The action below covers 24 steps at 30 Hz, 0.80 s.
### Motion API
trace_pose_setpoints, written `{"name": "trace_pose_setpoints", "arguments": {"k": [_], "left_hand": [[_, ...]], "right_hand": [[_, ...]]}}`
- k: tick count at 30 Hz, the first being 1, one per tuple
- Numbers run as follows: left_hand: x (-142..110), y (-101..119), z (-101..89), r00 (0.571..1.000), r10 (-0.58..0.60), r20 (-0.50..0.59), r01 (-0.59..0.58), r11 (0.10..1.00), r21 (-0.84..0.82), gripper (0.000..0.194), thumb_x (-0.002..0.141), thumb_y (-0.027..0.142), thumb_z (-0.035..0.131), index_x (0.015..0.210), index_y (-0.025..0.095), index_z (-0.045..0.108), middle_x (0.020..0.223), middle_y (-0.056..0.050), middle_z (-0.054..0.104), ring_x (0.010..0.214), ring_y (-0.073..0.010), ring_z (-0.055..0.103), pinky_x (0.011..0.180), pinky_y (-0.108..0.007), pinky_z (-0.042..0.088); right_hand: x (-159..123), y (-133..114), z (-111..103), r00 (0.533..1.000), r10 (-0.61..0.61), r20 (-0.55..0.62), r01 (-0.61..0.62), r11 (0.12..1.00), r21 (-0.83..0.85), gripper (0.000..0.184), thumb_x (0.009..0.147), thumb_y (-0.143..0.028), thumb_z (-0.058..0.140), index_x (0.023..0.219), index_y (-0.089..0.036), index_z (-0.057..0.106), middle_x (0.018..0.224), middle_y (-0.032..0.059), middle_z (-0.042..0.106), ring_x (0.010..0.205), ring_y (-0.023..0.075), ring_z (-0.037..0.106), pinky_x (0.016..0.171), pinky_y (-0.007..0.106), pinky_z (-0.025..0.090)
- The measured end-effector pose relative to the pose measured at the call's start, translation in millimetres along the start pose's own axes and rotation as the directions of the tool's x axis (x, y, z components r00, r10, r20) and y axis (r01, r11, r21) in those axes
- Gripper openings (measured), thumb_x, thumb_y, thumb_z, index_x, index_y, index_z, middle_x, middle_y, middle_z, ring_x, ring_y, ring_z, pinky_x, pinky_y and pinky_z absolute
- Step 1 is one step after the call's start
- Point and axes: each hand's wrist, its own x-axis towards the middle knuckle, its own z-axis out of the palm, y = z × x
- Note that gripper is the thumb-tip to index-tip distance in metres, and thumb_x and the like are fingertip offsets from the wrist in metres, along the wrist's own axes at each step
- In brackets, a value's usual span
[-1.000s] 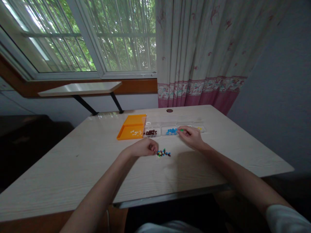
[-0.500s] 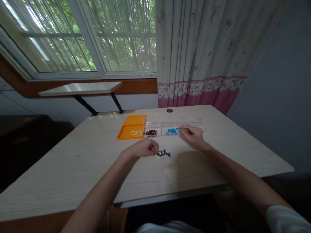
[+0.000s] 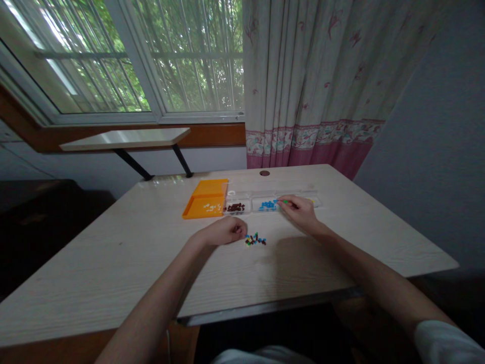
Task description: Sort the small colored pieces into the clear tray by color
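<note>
My right hand [image 3: 300,209] is pinched over the clear compartment tray [image 3: 250,194], its fingertips at the right side of the blue pieces [image 3: 267,205]. A bit of green shows by those fingers, but whether it is held or lies behind them is unclear. Resting on the table, my left hand [image 3: 226,230] has its fingers curled in, and what they hold, if anything, is hidden. Just right of it lies a small mixed pile of pieces [image 3: 256,239] in blue, green, brown and yellow. Brown pieces [image 3: 235,207] fill part of the tray's left compartment.
An open orange case [image 3: 206,188] with white pieces [image 3: 212,207] stands left of the tray. Behind, a small raised shelf [image 3: 129,137] on black legs rises from the wooden table [image 3: 132,263]. A round brown cable-hole cover [image 3: 264,173] sits near the back edge.
My right hand has shifted very slightly left at the tray. My left hand stays almost in place beside the mixed pile.
</note>
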Motion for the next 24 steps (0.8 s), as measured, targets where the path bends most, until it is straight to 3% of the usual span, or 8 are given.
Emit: {"name": "trace_pose_setpoints", "arguments": {"k": [3, 7, 14, 20, 24], "left_hand": [[1, 4, -0.5, 0.995, 0.023, -0.101, -0.025, 1.000, -0.015, 0.019, 0.079, 0.028, 0.047, 0.073, 0.011, 0.055, 0.061, 0.001, 0.045, 0.055, -0.0077, 0.038, 0.051, -0.017, 0.031], [4, 13, -0.1, 0.973, 0.022, -0.230, -0.036, 0.997, -0.061, 0.023, 0.083, 0.031, 0.043, 0.076, 0.011, 0.054, 0.065, 0.000, 0.047, 0.059, -0.0090, 0.040, 0.053, -0.018, 0.033], [10, 13, 4.0, 0.918, 0.052, -0.394, -0.061, 0.998, -0.009, 0.022, 0.084, 0.027, 0.043, 0.078, 0.011, 0.056, 0.071, -0.004, 0.054, 0.065, -0.0112, 0.046, 0.059, -0.021, 0.037], [14, 14, 9.8, 0.867, 0.078, -0.491, -0.060, 0.997, 0.053, 0.018, 0.083, 0.025, 0.045, 0.079, 0.013, 0.058, 0.075, -0.004, 0.055, 0.069, -0.0121, 0.048, 0.063, -0.022, 0.038], [16, 18, 14.0, 0.873, 0.095, -0.478, -0.075, 0.995, 0.060, 0.017, 0.083, 0.024, 0.045, 0.079, 0.013, 0.058, 0.075, -0.003, 0.055, 0.072, -0.0123, 0.049, 0.066, -0.023, 0.039]], "right_hand": [[2, 3, 3, 0.987, 0.110, 0.115, -0.103, 0.993, -0.064, 0.022, 0.079, -0.034, 0.053, 0.082, -0.019, 0.068, 0.051, -0.0024, 0.054, 0.045, 0.0078, 0.045, 0.049, 0.018, 0.033], [5, 10, 11, 0.935, 0.231, 0.268, -0.179, 0.962, -0.205, 0.019, 0.077, -0.032, 0.053, 0.082, -0.022, 0.067, 0.052, -0.0027, 0.056, 0.049, 0.0101, 0.049, 0.051, 0.020, 0.033], [10, 12, 21, 0.899, 0.321, 0.298, -0.214, 0.916, -0.341, 0.024, 0.080, -0.038, 0.050, 0.092, -0.025, 0.067, 0.064, 0.0006, 0.065, 0.058, 0.0136, 0.055, 0.054, 0.021, 0.033], [-4, -9, 25, 0.877, 0.185, 0.443, -0.156, 0.983, -0.101, 0.021, 0.079, -0.034, 0.051, 0.087, -0.023, 0.068, 0.056, -0.0025, 0.060, 0.050, 0.0091, 0.050, 0.052, 0.018, 0.032], [-17, -20, 34, 0.857, 0.088, 0.508, -0.145, 0.987, 0.074, 0.018, 0.076, -0.032, 0.056, 0.083, -0.021, 0.068, 0.049, -0.0049, 0.054, 0.043, 0.0066, 0.043, 0.046, 0.016, 0.029]]}}
